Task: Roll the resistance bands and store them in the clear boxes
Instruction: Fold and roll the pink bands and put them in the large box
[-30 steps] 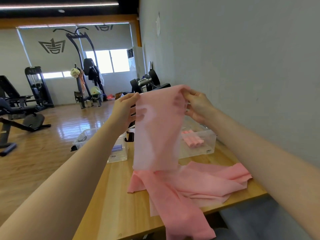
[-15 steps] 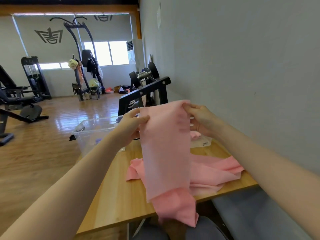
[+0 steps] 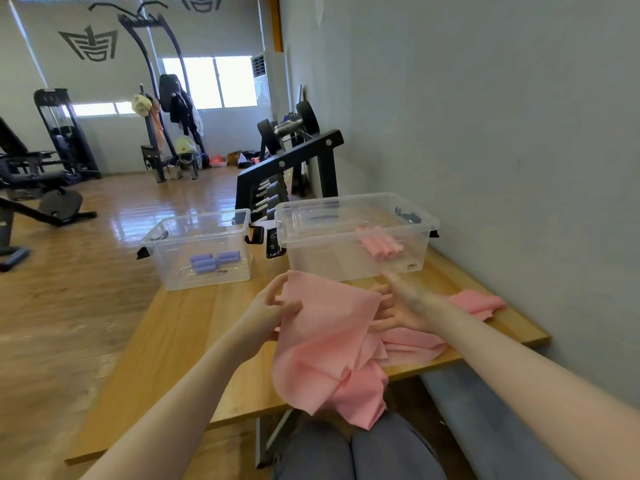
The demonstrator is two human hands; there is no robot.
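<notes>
1. Pink resistance band (image 3: 325, 327): unrolled, spread over the near edge of the wooden table (image 3: 180, 341), lower end hanging off the edge above the lap; more pink band (image 3: 478, 303) lying crumpled to the right, near the wall.
2. Left hand (image 3: 268, 306): at the band's upper left corner, thumb and fingers curled and pinching the edge.
3. Right hand (image 3: 401, 306): at the band's upper right edge, blurred; fingers mostly straight and spread apart, touching the band, no clear grip visible.
4. Right clear box (image 3: 353, 251): on the table just beyond the band, close to the wall, lid off, holding pink rolled bands (image 3: 381, 244) side by side at its right end.
5. Left clear box (image 3: 201, 247): beside it toward the table's left edge, apart from the band, holding purple rolled bands (image 3: 214, 261).
6. Behind the table: a black dumbbell rack (image 3: 287, 168); farther off, gym machines on a shiny wooden floor.
</notes>
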